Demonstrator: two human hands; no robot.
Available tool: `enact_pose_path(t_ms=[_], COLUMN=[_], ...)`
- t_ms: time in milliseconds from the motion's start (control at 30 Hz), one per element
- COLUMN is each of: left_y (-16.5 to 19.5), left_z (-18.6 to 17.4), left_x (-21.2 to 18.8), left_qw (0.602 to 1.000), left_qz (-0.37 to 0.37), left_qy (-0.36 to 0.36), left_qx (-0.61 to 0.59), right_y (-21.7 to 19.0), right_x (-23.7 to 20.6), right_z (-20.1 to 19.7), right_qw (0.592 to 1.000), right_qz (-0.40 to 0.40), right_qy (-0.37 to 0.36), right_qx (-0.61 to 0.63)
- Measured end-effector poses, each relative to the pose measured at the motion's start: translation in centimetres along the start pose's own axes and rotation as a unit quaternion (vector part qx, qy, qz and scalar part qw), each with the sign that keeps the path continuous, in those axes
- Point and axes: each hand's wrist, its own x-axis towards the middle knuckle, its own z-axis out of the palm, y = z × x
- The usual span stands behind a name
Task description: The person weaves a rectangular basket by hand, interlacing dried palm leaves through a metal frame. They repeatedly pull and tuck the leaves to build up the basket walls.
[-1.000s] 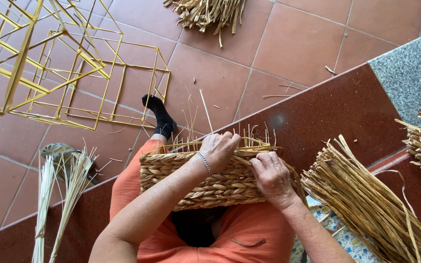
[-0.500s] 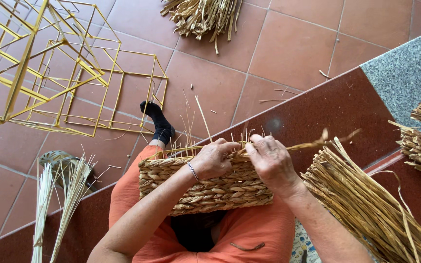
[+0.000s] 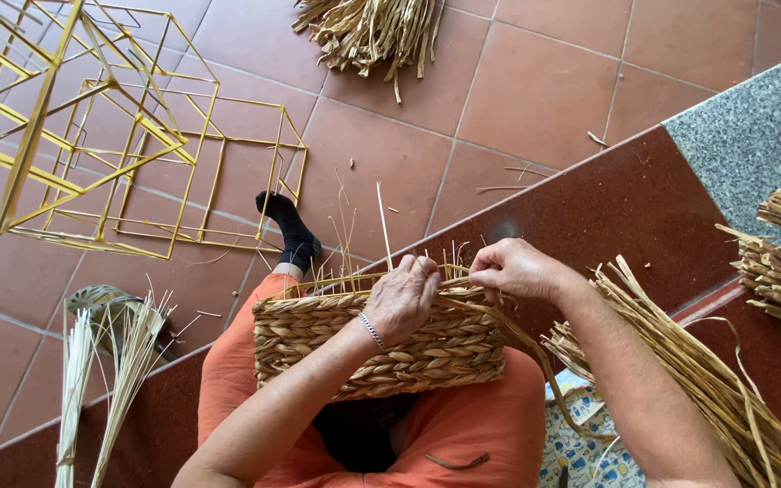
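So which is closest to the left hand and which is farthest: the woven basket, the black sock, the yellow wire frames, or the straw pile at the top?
From the left hand:
1. Woven basket, right under the hand, on the lap.
2. Black sock, up and to the left, on the floor.
3. Yellow wire frames at far left and straw pile at the top: too close to call.

I see my left hand (image 3: 406, 294) on the woven basket (image 3: 381, 348) rim | my right hand (image 3: 517, 268) pinches a straw strand (image 3: 517, 330) | basket sits on my orange lap (image 3: 463, 425) | yellow wire frames (image 3: 92, 136) lie on the tile floor (image 3: 535, 81)

Basket-weaving workshop: straw bundles (image 3: 368, 32), wire frames (image 3: 92, 145).
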Motion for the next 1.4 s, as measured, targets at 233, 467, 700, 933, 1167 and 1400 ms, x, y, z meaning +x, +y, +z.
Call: enact_pose_path(t_ms=[233, 467, 700, 933, 1167, 1400], left_y=[-1.0, -1.8, -1.4, -1.2, -0.2, -0.7], left_z=[-0.7, -0.2, -0.2, 1.5, 1.2, -0.4], left_x=[-1.3, -0.4, 1.9, 1.8, 2.5, -0.3], left_qw=[0.992, 0.998, 0.997, 0.985, 0.996, 0.984], left_qz=[0.120, 0.029, -0.076, 0.033, -0.003, 0.143], left_qy=[0.018, -0.045, 0.014, -0.018, -0.054, -0.018], left_qx=[0.029, 0.038, -0.002, 0.167, 0.066, -0.101], right_y=[1.7, 4.0, 4.5, 6.3, 6.1, 3.3], right_x=[-0.8, -1.8, -2.6, -2.5, -2.5, -5.3], right_z=[5.7, 8.7, 8.1, 9.8, 10.9, 7.2], right_qw=[0.927, 0.910, 0.871, 0.787, 0.795, 0.921], right_qz=[-0.126, -0.161, -0.178, -0.335, -0.348, -0.241], right_qy=[0.311, 0.330, 0.408, 0.432, 0.420, 0.303], right_qx=[-0.170, -0.190, -0.206, -0.283, -0.266, 0.034])
